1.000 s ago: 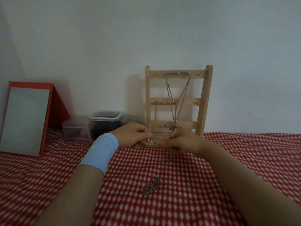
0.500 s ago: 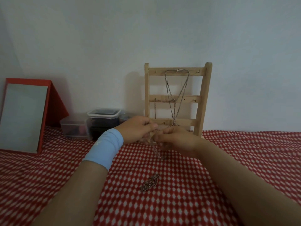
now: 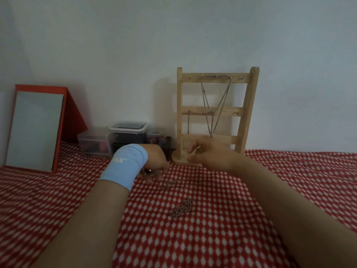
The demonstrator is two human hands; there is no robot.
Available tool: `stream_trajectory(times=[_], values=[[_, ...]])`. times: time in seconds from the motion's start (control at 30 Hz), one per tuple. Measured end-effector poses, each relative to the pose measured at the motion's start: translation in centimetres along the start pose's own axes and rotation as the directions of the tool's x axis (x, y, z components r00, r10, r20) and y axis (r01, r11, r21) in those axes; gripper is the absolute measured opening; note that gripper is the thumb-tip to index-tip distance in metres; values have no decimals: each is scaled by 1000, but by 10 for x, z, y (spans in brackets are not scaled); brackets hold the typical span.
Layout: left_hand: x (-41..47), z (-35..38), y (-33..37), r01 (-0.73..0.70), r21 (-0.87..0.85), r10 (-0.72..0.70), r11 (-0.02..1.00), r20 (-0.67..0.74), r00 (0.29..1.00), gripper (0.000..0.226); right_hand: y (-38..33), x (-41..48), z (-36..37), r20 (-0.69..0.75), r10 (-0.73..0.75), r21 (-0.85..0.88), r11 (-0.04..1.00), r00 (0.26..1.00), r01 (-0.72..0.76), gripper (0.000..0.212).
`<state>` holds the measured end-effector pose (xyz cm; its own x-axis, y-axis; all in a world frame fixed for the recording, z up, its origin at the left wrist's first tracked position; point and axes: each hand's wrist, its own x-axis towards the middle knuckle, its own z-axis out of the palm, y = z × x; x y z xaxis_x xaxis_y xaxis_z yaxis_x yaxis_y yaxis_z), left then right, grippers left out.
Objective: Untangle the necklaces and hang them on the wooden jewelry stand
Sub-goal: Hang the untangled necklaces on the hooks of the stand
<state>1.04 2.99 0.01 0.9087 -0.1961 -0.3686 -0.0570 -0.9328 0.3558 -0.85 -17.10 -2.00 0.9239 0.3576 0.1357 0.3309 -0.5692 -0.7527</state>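
The wooden jewelry stand (image 3: pixel 243 113) is upright against the wall. One long necklace (image 3: pixel 222 97) hangs from its top bar and a shorter chain (image 3: pixel 188 122) from the middle bar. My left hand (image 3: pixel 155 163), with a blue wristband, is down on the cloth, its fingertips at one end of a thin necklace (image 3: pixel 168 183) that lies stretched to the right. My right hand (image 3: pixel 209 156) hovers in front of the stand's base with curled fingers; blur hides whether it holds anything. A tangled necklace bundle (image 3: pixel 182 207) lies nearer me, apart from both hands.
A red-and-white patterned cloth (image 3: pixel 212 238) covers the table. A red-framed mirror (image 3: pixel 36 128) leans at the left against the wall. Clear plastic boxes (image 3: pixel 125 138) and a small jar (image 3: pixel 155 137) sit between the mirror and the stand.
Both hands held the thin necklace together in front of the stand's base. My left hand has since dropped to the cloth with it, and my right hand has drawn apart to the right.
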Motion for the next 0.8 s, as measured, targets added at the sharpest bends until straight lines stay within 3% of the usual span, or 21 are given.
stream_trajectory(times=[0.07, 0.13, 0.23, 0.37, 0.5, 0.63, 0.7, 0.8], values=[[-2, -2, -3, -11, 37, 10, 999, 20, 1000, 34, -9, -3, -2, 211, -20, -103, 994, 977, 42, 4], [-6, -5, -2, -87, 62, 88, 994, -20, 996, 39, -16, -5, 5, 461, 84, -264, 964, 883, 45, 12], [-12, -10, 4, -201, 59, 205, 978, -92, 974, 29, -17, -5, 20, 580, 219, -400, 916, 784, 40, 26], [-15, -5, 9, -229, -25, 229, 973, 26, 973, 24, -16, -4, 17, 559, 199, -410, 910, 805, 60, 16], [-13, 6, 14, -203, -301, 252, 932, 131, 959, 24, -7, -5, 1, 469, 70, -47, 997, 880, -54, 10], [-12, 9, 14, -196, -468, 310, 862, 180, 934, 22, 3, -2, -7, 393, 16, 203, 974, 920, -104, 16], [-13, 11, 14, -216, -566, 379, 796, 186, 907, 19, 3, 1, -8, 290, -16, 309, 948, 957, -78, 19], [-7, 14, 12, -295, -652, 449, 699, 79, 890, 19, 2, 2, -8, 24, 21, 377, 926, 999, -28, 18]])
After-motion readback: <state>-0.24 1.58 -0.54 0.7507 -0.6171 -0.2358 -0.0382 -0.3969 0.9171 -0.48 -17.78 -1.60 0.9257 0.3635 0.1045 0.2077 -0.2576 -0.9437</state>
